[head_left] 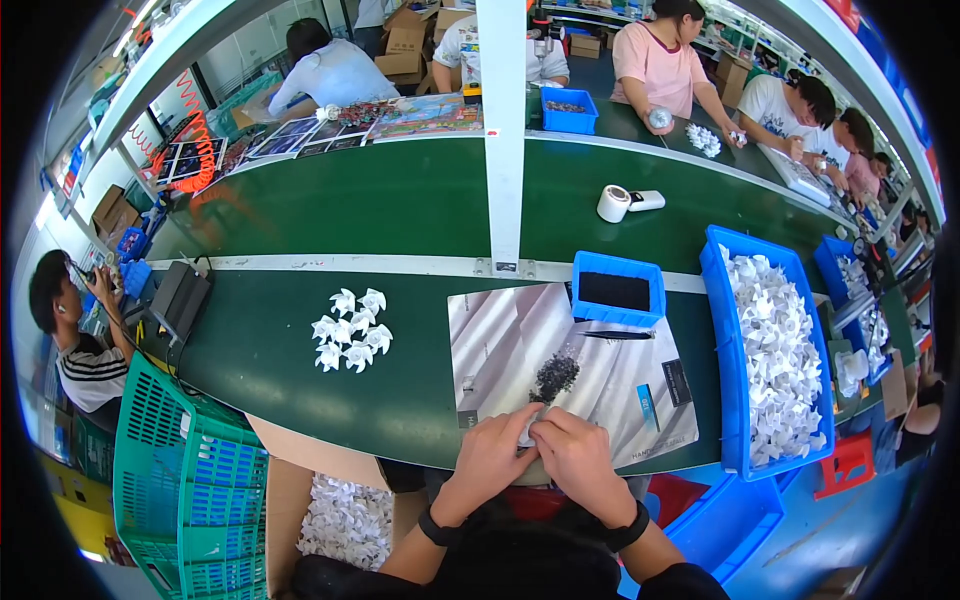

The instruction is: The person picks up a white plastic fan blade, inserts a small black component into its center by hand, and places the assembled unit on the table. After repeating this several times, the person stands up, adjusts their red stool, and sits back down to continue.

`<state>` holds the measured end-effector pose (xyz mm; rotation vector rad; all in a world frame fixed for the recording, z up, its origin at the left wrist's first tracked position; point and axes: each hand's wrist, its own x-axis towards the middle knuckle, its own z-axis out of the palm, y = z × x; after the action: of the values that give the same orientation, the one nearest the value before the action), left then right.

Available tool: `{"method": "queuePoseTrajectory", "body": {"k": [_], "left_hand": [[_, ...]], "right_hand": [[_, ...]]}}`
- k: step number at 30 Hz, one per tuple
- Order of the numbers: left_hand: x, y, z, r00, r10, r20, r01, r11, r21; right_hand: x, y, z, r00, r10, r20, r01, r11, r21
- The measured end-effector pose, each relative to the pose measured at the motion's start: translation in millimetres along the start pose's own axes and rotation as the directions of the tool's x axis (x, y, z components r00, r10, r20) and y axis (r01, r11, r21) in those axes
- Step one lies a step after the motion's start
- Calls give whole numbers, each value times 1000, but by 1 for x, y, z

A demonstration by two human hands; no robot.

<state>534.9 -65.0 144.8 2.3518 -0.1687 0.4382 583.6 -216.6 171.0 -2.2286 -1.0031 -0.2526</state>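
The white piece (pixel 531 424) pinched at six o'clock is mostly hidden between the left hand (pixel 492 450) and right hand (pixel 577 455), its shape untellable.

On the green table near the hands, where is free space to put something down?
Bare green table lies between the cluster of white plastic pinwheels and the glossy grey sheet, and also left of the pinwheels. It is crowded on the sheet: a pile of small black parts, a small blue tray, and both hands, left hand, right hand.
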Motion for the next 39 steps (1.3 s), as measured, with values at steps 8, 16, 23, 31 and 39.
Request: {"method": "queuePoseTrajectory", "body": {"k": [8,16,23,31,39], "left_hand": [[-3,4,0,999,-3,-36,4,999,35],[-3,2,0,1000,-11,-6,11,1000,25],[-2,3,-1,999,3,-32,-3,1000,8],[0,1,0,1000,32,1,-32,999,17],[-3,3,0,999,30,-36,-28,999,33]], "right_hand": [[-3,-3,3,990,77,-121,-63,991,120],[-6,-6,7,984,94,-153,-82,993,81],[-6,-7,5,990,44,-134,-38,998,50],[-4,0,3,997,28,-77,-20,995,102],[1,2,-3,999,51,-9,-48,977,208]]}}
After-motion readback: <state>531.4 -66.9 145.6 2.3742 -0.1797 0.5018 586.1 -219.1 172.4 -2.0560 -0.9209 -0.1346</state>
